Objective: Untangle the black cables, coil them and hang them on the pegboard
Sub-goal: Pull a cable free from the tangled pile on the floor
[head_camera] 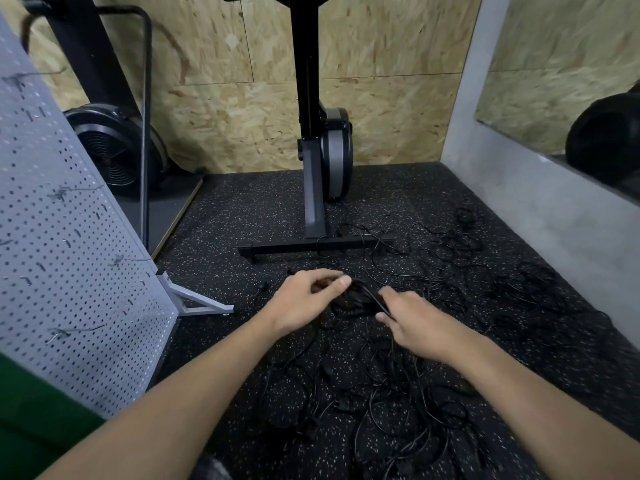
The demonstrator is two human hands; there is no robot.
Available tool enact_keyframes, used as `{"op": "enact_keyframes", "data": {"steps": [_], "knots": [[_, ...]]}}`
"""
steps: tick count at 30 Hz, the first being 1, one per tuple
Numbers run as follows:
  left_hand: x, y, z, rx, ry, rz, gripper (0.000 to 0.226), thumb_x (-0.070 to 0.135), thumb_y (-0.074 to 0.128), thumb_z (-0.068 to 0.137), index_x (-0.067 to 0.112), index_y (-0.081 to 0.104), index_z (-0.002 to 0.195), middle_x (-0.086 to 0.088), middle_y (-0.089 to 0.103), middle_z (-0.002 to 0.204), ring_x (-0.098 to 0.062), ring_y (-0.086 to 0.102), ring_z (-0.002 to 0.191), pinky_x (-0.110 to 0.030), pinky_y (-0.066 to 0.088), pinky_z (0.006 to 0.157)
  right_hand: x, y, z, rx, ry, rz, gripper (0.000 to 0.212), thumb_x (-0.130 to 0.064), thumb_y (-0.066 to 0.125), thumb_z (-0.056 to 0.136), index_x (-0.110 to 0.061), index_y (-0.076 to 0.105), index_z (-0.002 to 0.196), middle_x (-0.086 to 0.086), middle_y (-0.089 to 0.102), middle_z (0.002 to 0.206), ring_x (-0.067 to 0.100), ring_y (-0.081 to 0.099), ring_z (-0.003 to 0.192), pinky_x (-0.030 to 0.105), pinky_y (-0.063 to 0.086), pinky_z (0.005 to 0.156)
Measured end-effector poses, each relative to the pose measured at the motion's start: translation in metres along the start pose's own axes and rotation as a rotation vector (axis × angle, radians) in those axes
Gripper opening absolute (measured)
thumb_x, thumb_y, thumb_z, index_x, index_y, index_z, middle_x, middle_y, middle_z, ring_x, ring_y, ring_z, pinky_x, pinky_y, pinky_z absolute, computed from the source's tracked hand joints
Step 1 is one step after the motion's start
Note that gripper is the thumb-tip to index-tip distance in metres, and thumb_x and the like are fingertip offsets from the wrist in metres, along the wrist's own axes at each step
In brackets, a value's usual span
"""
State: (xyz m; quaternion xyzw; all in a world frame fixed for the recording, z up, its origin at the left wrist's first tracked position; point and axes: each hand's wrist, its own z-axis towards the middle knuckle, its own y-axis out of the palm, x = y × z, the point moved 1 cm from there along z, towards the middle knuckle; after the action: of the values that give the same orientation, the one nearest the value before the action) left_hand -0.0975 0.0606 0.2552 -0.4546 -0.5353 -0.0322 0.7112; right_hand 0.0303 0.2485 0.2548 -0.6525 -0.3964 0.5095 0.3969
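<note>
Fingers: those of the left hand [304,301] are curled, thumb pressed down on the cable bunch [362,296]; those of the right hand [414,323] pinch the same bunch from its other side. Both hands are closed on it, neither spread wide.
Cable bunch: a dark clump held between the two hands, just above the floor [242,209], roughly mid-floor; strands trail down from it into the pile.
Black cables [381,393]: a loose tangle spread from the near edge of the floor up toward its far right corner, many loops crossing; individual ends are hard to pick out against the dark speckled floor.
Handling, as I judge it: thin, light and limp, so no strength is needed; the cords will sag, spring back and snag on each other. Hard pulling likely tightens knots.
Where to hold: best near a free end or plug, one hand anchoring, the other feeding the strand out through the loops.
Pegboard [69,254]: grey, standing along the left edge of the floor on a white foot, a few hooks showing; I see no coil hung there yet.
Beyond: a black exercise-machine stand [313,202] near the far edge, its base bar touching some cables; chipboard wall behind.
</note>
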Motion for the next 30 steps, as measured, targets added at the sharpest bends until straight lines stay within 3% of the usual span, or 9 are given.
{"op": "enact_keyframes", "data": {"steps": [5,9,12,14,18,21,25,28,30], "knots": [[-0.015,-0.003,-0.001,-0.128,-0.037,0.132,0.018,0.041,0.068,0.099,0.025,0.076,0.096,0.01,0.076,0.085,-0.004,0.071,0.081,-0.024,0.051,0.076,0.014,-0.009,0.002,0.119,0.106,0.328,0.013,-0.025,0.051,0.109,-0.012,0.049,0.108,-0.005,0.07,0.094,0.006,0.066,0.075,0.02,0.048,0.063],[-0.012,0.002,-0.001,-0.086,-0.076,-0.127,0.01,0.021,0.071,0.099,0.013,0.076,0.096,0.0,0.08,0.086,-0.016,0.078,0.079,-0.023,0.056,0.069,0.012,-0.007,0.005,0.16,0.127,0.455,0.014,-0.03,0.052,0.108,-0.019,0.054,0.1,-0.008,0.067,0.083,0.005,0.06,0.07,0.027,0.045,0.069],[0.005,0.012,-0.003,-0.015,-0.122,-0.37,0.01,0.021,0.068,0.101,0.012,0.07,0.107,-0.011,0.078,0.098,-0.027,0.079,0.079,-0.032,0.059,0.063,0.003,0.003,0.009,0.197,0.114,0.574,0.008,-0.034,0.053,0.107,-0.028,0.053,0.103,-0.009,0.066,0.09,0.006,0.06,0.078,0.029,0.047,0.074],[0.014,0.017,-0.002,0.01,-0.118,-0.413,0.022,0.027,0.06,0.106,0.007,0.069,0.104,-0.016,0.077,0.093,-0.028,0.079,0.076,-0.035,0.055,0.061,-0.003,0.008,0.012,0.222,0.116,0.658,0.014,-0.04,0.056,0.105,-0.027,0.053,0.109,-0.011,0.062,0.087,0.004,0.058,0.075,0.029,0.046,0.073],[0.02,0.018,-0.001,0.093,-0.088,-0.147,0.042,0.043,0.054,0.107,0.013,0.08,0.093,-0.003,0.075,0.071,-0.006,0.068,0.068,-0.026,0.052,0.067,-0.007,0.009,0.011,0.193,0.139,0.763,0.035,-0.05,0.064,0.098,-0.025,0.05,0.119,-0.004,0.061,0.075,0.011,0.057,0.064,0.034,0.051,0.065],[0.019,0.014,0.001,0.101,-0.089,-0.124,0.046,0.046,0.059,0.102,0.008,0.077,0.085,-0.022,0.072,0.084,-0.017,0.063,0.067,-0.031,0.055,0.081,-0.009,0.008,0.008,0.156,0.113,0.769,0.044,-0.051,0.067,0.095,-0.026,0.048,0.125,-0.006,0.063,0.079,0.01,0.058,0.067,0.033,0.054,0.066],[0.018,0.012,0.0,0.072,-0.092,-0.148,0.036,0.037,0.063,0.102,0.012,0.072,0.077,-0.008,0.073,0.073,-0.027,0.068,0.066,-0.046,0.057,0.079,-0.005,0.009,0.009,0.145,0.09,0.745,0.058,-0.058,0.067,0.092,-0.023,0.046,0.133,-0.003,0.063,0.081,0.012,0.059,0.07,0.042,0.058,0.071],[0.02,0.01,-0.002,0.095,-0.114,-0.161,0.038,0.035,0.054,0.107,0.009,0.066,0.082,-0.003,0.075,0.073,-0.014,0.069,0.062,-0.033,0.055,0.066,-0.004,0.008,0.012,0.129,0.152,0.777,0.089,-0.084,0.06,0.079,-0.019,0.041,0.138,-0.002,0.065,0.077,0.012,0.06,0.066,0.037,0.056,0.068],[0.023,0.006,-0.003,0.134,-0.104,-0.199,0.037,0.034,0.052,0.109,0.01,0.063,0.083,-0.001,0.071,0.07,-0.016,0.072,0.06,-0.026,0.053,0.059,-0.007,0.004,0.013,0.108,0.17,0.868,0.076,-0.082,0.054,0.084,-0.018,0.044,0.124,-0.001,0.062,0.081,0.013,0.056,0.065,0.033,0.052,0.064]]}}
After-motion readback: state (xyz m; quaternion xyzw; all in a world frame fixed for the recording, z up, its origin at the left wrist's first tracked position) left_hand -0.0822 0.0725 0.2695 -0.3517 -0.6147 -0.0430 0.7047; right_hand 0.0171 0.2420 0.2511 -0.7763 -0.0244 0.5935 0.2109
